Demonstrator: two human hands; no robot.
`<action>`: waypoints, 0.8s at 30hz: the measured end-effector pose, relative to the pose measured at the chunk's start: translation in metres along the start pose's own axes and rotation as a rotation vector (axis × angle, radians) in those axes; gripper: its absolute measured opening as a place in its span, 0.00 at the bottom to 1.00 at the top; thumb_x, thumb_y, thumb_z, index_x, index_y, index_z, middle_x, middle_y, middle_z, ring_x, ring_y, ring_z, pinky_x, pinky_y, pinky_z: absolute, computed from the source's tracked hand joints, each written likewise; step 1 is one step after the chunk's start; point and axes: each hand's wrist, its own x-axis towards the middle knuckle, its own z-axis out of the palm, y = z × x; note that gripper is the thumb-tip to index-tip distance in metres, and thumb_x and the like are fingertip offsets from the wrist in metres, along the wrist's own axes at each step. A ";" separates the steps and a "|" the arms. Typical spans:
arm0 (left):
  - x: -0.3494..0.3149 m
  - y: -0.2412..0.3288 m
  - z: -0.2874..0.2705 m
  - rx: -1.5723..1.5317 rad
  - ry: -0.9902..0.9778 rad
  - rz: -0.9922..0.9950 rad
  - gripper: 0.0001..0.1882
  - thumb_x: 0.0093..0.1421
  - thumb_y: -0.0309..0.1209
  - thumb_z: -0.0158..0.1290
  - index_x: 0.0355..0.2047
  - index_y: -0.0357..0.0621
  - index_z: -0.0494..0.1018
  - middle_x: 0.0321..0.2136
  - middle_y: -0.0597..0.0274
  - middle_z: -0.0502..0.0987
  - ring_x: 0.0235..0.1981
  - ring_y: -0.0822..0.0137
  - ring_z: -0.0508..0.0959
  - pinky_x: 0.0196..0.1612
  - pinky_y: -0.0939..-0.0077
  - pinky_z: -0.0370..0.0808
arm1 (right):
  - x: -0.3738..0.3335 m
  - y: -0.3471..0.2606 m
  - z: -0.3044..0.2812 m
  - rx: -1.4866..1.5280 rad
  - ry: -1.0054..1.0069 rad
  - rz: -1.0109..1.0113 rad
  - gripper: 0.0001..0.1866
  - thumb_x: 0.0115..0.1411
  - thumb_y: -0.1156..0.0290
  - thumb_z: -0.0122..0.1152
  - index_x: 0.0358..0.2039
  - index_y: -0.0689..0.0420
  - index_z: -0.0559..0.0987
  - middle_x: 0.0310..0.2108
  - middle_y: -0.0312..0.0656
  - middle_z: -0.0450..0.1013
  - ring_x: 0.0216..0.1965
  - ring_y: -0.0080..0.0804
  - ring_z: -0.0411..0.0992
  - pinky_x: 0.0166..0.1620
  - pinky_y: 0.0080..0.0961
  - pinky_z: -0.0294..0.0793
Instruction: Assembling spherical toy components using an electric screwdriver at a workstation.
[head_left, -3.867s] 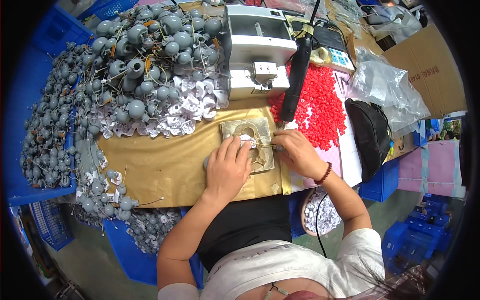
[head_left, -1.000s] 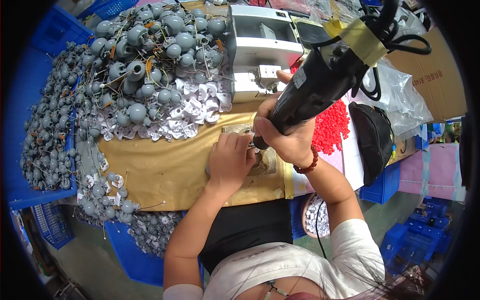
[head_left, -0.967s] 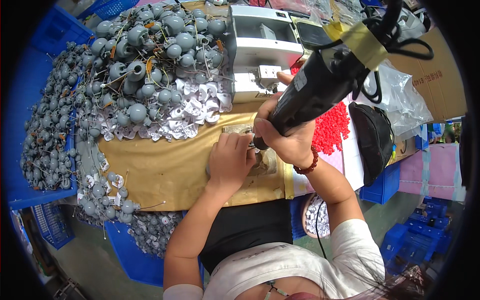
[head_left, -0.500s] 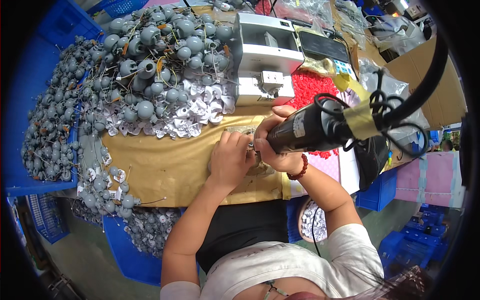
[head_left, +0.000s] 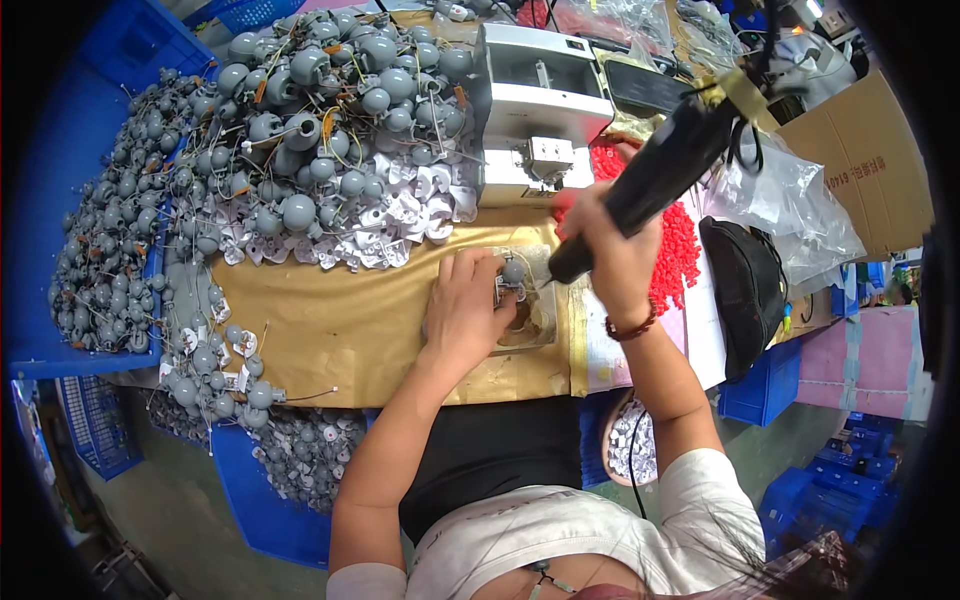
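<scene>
My right hand (head_left: 618, 262) is wrapped round a black electric screwdriver (head_left: 672, 160), tilted with its tip toward the lower left. That tip is a little to the right of a small grey ball-shaped part (head_left: 513, 272), apart from it. Curled about this part, my left hand (head_left: 466, 308) holds it with thumb and fingers over a clear fixture plate (head_left: 541, 337). My left fingers hide much of the part. Behind the hands stands a silver-white machine (head_left: 497, 180), probably a screw feeder. Small red pieces (head_left: 677, 262) lie in a heap beyond my right hand.
Grey ball parts with wires (head_left: 298, 212) are heaped at the far left, above white plastic pieces (head_left: 400, 215). More fill a blue crate (head_left: 35, 250). At right lie a black pouch (head_left: 742, 290), a clear plastic bag (head_left: 780, 205) and a cardboard box (head_left: 860, 160). The screwdriver hangs from above.
My right hand has moved right with the screwdriver, away from my left hand, and the tool now tilts more steeply. My left hand stays at the fixture, and the grey part now shows.
</scene>
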 end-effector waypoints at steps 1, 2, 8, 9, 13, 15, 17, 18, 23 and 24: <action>0.000 0.001 0.000 -0.020 0.003 -0.002 0.20 0.51 0.26 0.63 0.45 0.42 0.75 0.45 0.56 0.75 0.51 0.49 0.71 0.53 0.60 0.70 | 0.007 0.001 -0.008 -0.016 0.089 0.022 0.26 0.63 0.79 0.60 0.60 0.65 0.65 0.28 0.36 0.74 0.27 0.24 0.73 0.34 0.23 0.75; 0.000 0.001 0.000 -0.030 -0.002 0.005 0.20 0.51 0.25 0.63 0.46 0.42 0.75 0.46 0.56 0.75 0.51 0.49 0.71 0.54 0.60 0.70 | 0.012 0.014 -0.024 -0.047 0.141 0.034 0.22 0.64 0.77 0.62 0.57 0.64 0.69 0.30 0.36 0.74 0.29 0.23 0.73 0.34 0.21 0.74; -0.006 0.002 -0.002 -0.056 -0.010 0.071 0.18 0.53 0.25 0.64 0.45 0.41 0.75 0.45 0.56 0.79 0.54 0.49 0.72 0.56 0.59 0.70 | -0.010 0.056 -0.049 -0.176 0.252 -0.141 0.26 0.64 0.82 0.58 0.62 0.67 0.66 0.55 0.46 0.71 0.54 0.33 0.70 0.54 0.28 0.72; -0.008 0.002 -0.001 -0.050 -0.001 0.076 0.18 0.53 0.25 0.64 0.45 0.41 0.75 0.44 0.55 0.79 0.54 0.49 0.72 0.56 0.59 0.70 | -0.018 0.053 -0.052 -0.508 0.170 -0.345 0.24 0.63 0.82 0.58 0.60 0.66 0.70 0.56 0.47 0.71 0.55 0.36 0.71 0.57 0.28 0.70; -0.009 0.003 0.002 -0.046 0.024 0.105 0.18 0.53 0.23 0.65 0.44 0.41 0.75 0.44 0.55 0.80 0.54 0.49 0.73 0.55 0.59 0.72 | -0.042 0.046 -0.032 -0.595 -0.241 -0.256 0.12 0.59 0.81 0.65 0.44 0.63 0.81 0.45 0.45 0.76 0.47 0.36 0.74 0.50 0.28 0.73; -0.008 0.005 0.003 -0.047 0.025 0.116 0.18 0.53 0.23 0.65 0.44 0.40 0.75 0.44 0.55 0.79 0.53 0.49 0.74 0.55 0.59 0.72 | -0.041 0.054 -0.025 -0.491 -0.323 -0.047 0.05 0.60 0.78 0.67 0.36 0.65 0.83 0.36 0.41 0.78 0.42 0.31 0.75 0.46 0.26 0.74; -0.009 0.005 0.002 -0.038 0.019 0.105 0.18 0.52 0.23 0.65 0.44 0.40 0.75 0.44 0.54 0.79 0.53 0.49 0.75 0.55 0.59 0.72 | -0.038 0.059 -0.020 -0.385 -0.301 0.037 0.04 0.62 0.78 0.65 0.37 0.65 0.82 0.36 0.41 0.78 0.40 0.28 0.75 0.44 0.24 0.74; -0.009 0.005 0.001 -0.037 0.023 0.104 0.18 0.52 0.23 0.65 0.44 0.40 0.75 0.43 0.54 0.79 0.52 0.49 0.75 0.55 0.59 0.72 | -0.037 0.063 -0.018 -0.332 -0.290 0.080 0.04 0.63 0.78 0.64 0.37 0.65 0.82 0.36 0.40 0.78 0.39 0.27 0.75 0.43 0.24 0.74; -0.008 0.004 0.003 -0.039 0.033 0.113 0.18 0.52 0.23 0.65 0.44 0.40 0.75 0.43 0.53 0.79 0.52 0.50 0.75 0.54 0.58 0.72 | -0.034 0.078 0.000 0.046 -0.181 0.290 0.09 0.71 0.71 0.55 0.41 0.66 0.77 0.38 0.43 0.79 0.39 0.26 0.77 0.45 0.23 0.77; -0.008 0.004 0.003 -0.039 0.030 0.110 0.18 0.52 0.23 0.65 0.44 0.40 0.75 0.43 0.53 0.79 0.51 0.50 0.75 0.54 0.58 0.72 | -0.033 0.078 0.004 0.113 -0.154 0.315 0.10 0.72 0.70 0.54 0.42 0.66 0.76 0.38 0.44 0.79 0.39 0.27 0.78 0.45 0.23 0.78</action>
